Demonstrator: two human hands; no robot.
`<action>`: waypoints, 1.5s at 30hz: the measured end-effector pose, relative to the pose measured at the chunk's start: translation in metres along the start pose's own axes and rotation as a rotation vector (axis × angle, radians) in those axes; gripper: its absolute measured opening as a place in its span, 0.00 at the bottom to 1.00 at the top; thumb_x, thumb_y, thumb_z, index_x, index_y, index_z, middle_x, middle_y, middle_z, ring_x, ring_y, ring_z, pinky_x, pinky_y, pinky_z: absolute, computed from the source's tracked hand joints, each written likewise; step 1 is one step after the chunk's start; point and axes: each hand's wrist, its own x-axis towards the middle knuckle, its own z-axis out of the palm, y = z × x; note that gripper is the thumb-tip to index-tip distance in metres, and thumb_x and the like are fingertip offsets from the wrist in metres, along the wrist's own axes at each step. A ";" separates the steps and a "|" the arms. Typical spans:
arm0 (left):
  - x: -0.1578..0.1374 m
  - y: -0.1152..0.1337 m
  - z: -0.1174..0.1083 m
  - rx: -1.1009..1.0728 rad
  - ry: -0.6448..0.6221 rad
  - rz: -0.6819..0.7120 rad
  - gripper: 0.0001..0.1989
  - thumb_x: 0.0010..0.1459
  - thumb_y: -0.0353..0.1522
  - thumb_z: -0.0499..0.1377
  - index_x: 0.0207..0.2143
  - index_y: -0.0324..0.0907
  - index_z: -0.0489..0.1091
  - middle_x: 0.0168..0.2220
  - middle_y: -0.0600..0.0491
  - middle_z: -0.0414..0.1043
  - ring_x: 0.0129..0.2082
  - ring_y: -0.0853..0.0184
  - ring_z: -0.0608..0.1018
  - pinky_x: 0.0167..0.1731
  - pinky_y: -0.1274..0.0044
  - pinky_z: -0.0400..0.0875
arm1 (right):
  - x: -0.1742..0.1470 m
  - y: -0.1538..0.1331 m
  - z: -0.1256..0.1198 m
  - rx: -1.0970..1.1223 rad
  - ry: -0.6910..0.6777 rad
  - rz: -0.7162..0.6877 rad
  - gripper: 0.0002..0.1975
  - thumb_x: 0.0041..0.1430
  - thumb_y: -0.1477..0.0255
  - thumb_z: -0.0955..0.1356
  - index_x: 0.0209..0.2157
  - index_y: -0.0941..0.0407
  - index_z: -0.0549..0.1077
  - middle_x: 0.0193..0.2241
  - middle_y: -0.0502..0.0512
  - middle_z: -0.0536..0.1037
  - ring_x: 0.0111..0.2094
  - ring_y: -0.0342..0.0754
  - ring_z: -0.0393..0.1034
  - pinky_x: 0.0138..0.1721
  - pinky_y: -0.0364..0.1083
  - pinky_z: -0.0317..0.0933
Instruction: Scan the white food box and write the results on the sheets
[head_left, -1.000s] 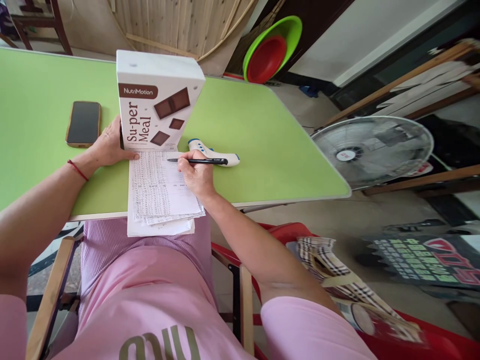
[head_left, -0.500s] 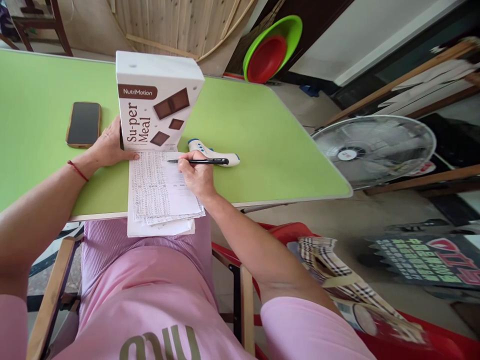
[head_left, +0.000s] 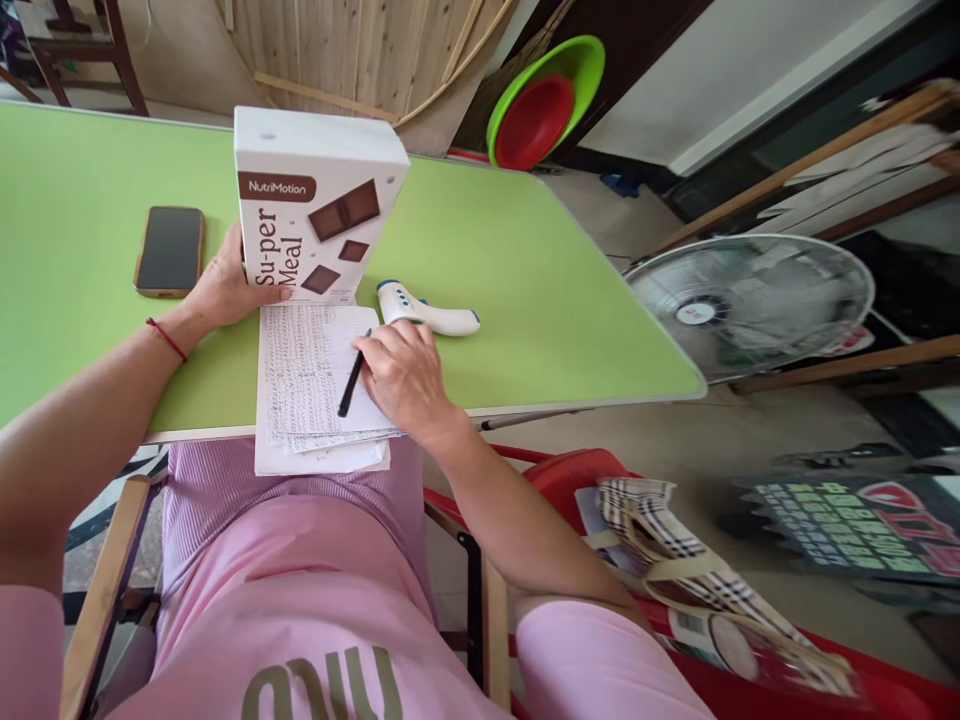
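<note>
My left hand (head_left: 230,280) grips the lower left edge of a white NutriMotion meal box (head_left: 322,215), its thumb lying across the front face. The box stands upright on the green table, at the far end of the papers. In my right hand (head_left: 405,375) is a black pen (head_left: 350,387), slanted over the sheets, one end pointing toward my lap. Beneath it lies a stack of papers (head_left: 300,385) covered in dense handwriting, overhanging the table's near edge. A white infrared thermometer (head_left: 442,319) with blue buttons rests just beyond my right hand.
A smartphone (head_left: 171,250) in a brown case lies on the green table (head_left: 525,300), left of the box. A fan (head_left: 750,305) stands past the table's right end. A red chair (head_left: 581,480) with a checked bag (head_left: 660,530) is at my right. Green and red basins (head_left: 536,110) lean behind the table.
My right hand has turned over, swinging the pen from pointing left across the page to slanting toward me. My left thumb has moved from the paper's edge onto the box front.
</note>
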 end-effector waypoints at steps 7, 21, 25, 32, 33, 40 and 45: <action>-0.004 0.001 -0.001 -0.063 0.037 -0.130 0.43 0.45 0.51 0.78 0.57 0.43 0.67 0.55 0.43 0.75 0.57 0.44 0.77 0.56 0.55 0.75 | 0.005 0.014 -0.004 0.051 -0.072 0.035 0.19 0.68 0.78 0.62 0.52 0.58 0.81 0.42 0.63 0.80 0.47 0.59 0.69 0.51 0.57 0.60; -0.015 0.076 -0.027 -0.169 -0.131 -0.256 0.33 0.50 0.51 0.76 0.52 0.42 0.75 0.52 0.43 0.81 0.53 0.45 0.81 0.54 0.58 0.79 | 0.018 0.101 0.007 0.156 -0.069 0.506 0.21 0.51 0.70 0.74 0.49 0.58 0.79 0.42 0.66 0.80 0.44 0.64 0.74 0.48 0.64 0.69; -0.014 0.083 -0.031 -0.155 -0.219 -0.308 0.33 0.47 0.51 0.77 0.49 0.41 0.77 0.49 0.44 0.83 0.52 0.44 0.82 0.53 0.57 0.78 | 0.000 0.062 -0.018 0.445 0.382 0.595 0.19 0.62 0.61 0.68 0.51 0.53 0.74 0.43 0.63 0.79 0.42 0.58 0.76 0.42 0.58 0.72; -0.013 0.087 -0.030 -0.149 -0.334 -0.324 0.34 0.43 0.48 0.78 0.49 0.42 0.76 0.47 0.45 0.83 0.49 0.45 0.83 0.51 0.58 0.78 | -0.019 -0.045 -0.039 1.499 0.340 0.565 0.13 0.56 0.57 0.70 0.30 0.52 0.72 0.25 0.50 0.72 0.22 0.44 0.64 0.23 0.46 0.62; -0.013 0.088 -0.029 -0.158 -0.344 -0.310 0.34 0.43 0.47 0.78 0.49 0.42 0.76 0.47 0.45 0.83 0.49 0.46 0.83 0.51 0.59 0.78 | -0.020 -0.053 -0.036 1.564 0.287 0.599 0.13 0.55 0.57 0.70 0.30 0.53 0.72 0.24 0.50 0.72 0.22 0.44 0.63 0.22 0.46 0.61; -0.012 0.088 -0.027 -0.206 -0.375 -0.296 0.34 0.44 0.47 0.77 0.50 0.41 0.75 0.50 0.43 0.82 0.51 0.45 0.82 0.51 0.59 0.77 | -0.021 -0.068 -0.010 1.637 0.133 0.642 0.11 0.55 0.59 0.70 0.29 0.52 0.73 0.23 0.49 0.72 0.24 0.44 0.65 0.26 0.46 0.63; -0.013 0.078 -0.026 -0.146 -0.326 -0.316 0.36 0.43 0.48 0.79 0.49 0.40 0.73 0.49 0.42 0.81 0.49 0.45 0.82 0.46 0.61 0.78 | -0.019 -0.069 -0.004 1.599 0.156 0.653 0.12 0.56 0.59 0.71 0.28 0.52 0.73 0.23 0.48 0.73 0.24 0.45 0.65 0.27 0.46 0.62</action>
